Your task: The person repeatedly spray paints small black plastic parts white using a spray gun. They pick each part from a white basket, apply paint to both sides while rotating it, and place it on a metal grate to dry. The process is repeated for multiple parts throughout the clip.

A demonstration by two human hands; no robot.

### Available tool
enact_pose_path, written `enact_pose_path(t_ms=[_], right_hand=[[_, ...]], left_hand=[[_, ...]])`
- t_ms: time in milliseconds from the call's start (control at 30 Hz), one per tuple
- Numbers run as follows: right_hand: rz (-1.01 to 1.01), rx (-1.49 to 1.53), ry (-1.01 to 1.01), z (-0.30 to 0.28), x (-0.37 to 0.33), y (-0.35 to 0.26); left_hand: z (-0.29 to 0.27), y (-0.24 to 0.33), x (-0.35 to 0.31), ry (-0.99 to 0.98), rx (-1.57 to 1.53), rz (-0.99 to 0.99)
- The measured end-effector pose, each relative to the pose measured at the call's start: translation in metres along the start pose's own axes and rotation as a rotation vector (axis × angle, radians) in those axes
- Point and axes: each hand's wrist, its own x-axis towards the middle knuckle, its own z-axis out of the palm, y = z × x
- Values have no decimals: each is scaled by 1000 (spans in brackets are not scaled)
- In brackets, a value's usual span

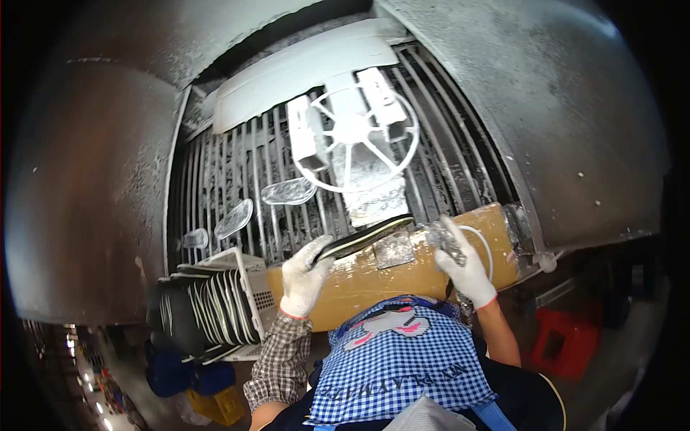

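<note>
My left hand (303,278), in a white glove, grips one end of a black shoe sole (366,238) with a pale stripe along its edge. The sole is tilted over the front ledge (338,284), which is covered in tan wrapping. My right hand (463,267), gloved too, is closed around a clear, shiny piece (443,241) like the sole-shaped clear plastic pieces on the grate; the fingers partly hide it. Ahead of both hands is a white spoked wheel (352,128), brightly lit. To the left stands a white crate (257,287) packed with black soles (215,305).
Three clear plastic pieces (234,219) rest on the dark slatted grate (269,151). Metal walls (532,93) enclose both sides. A metal plate (394,250) sits on the ledge. A red stool (564,341) stands low at right, a yellow crate (218,406) low at left.
</note>
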Motion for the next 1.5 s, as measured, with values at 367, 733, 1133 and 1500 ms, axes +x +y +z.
enact_pose_path(t_ms=[367, 733, 1133, 1500], right_hand=[[-57, -278, -69, 9, 0, 0], [-104, -399, -312, 34, -3, -38], [-92, -348, 3, -4, 14, 5], [-60, -21, 272, -44, -7, -1]], left_hand=[[69, 38, 29, -50, 214, 609], [78, 45, 36, -1, 270, 718], [58, 30, 38, 55, 154, 582], [0, 124, 96, 107, -866, -1]])
